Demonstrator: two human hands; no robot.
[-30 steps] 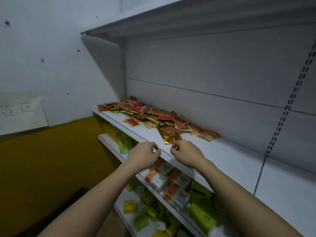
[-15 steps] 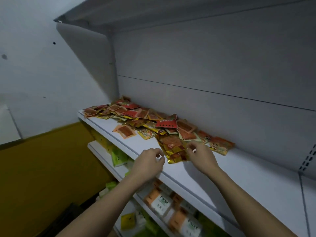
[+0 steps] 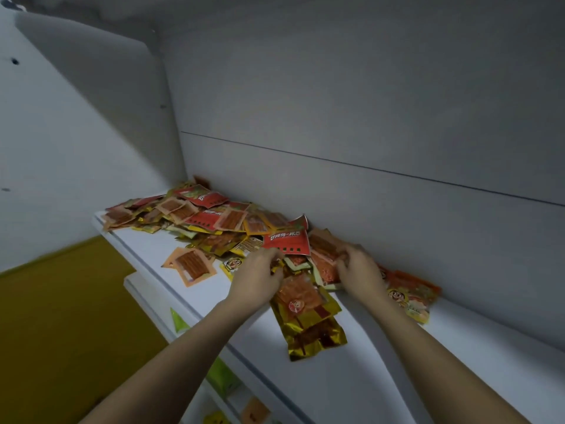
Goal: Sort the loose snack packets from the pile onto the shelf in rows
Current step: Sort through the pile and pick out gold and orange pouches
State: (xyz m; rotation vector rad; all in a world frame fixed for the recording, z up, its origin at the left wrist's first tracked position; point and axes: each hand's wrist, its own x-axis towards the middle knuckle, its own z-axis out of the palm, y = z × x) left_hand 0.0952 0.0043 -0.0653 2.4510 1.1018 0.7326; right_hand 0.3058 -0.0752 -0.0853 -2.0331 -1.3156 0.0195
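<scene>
In the head view, a loose heap of red, orange and gold foil snack packets [image 3: 220,221] is seen spread along the white metal shelf board [image 3: 397,362], from its left end against the grey back panel [image 3: 367,117] to about the middle. Both hands are set into the near end of that heap. The left hand [image 3: 255,280] is curled, its fingertips pinching the edge of a gold packet beside the long gold foil packet [image 3: 308,325] that juts toward the shelf's front edge. The right hand [image 3: 359,270] is bent over an orange-red packet [image 3: 325,264], fingers curled onto it; a firm hold on it is likely, though the fingertips are hidden. A red packet with white lettering [image 3: 286,241] lies just behind the hands, and a flat orange packet with a clear window [image 3: 191,266] lies apart near the front edge.

No row is seen laid out anywhere; the stretch of shelf to the right holds only a yellow-and-orange packet [image 3: 409,296]. By this showing, the sorting is judged barely begun, with nearly the whole heap left.

The lower shelves [image 3: 226,381] are cut off by the arms and the frame edge; the goods on them cannot be made out. Printing on most packets is blurred.
</scene>
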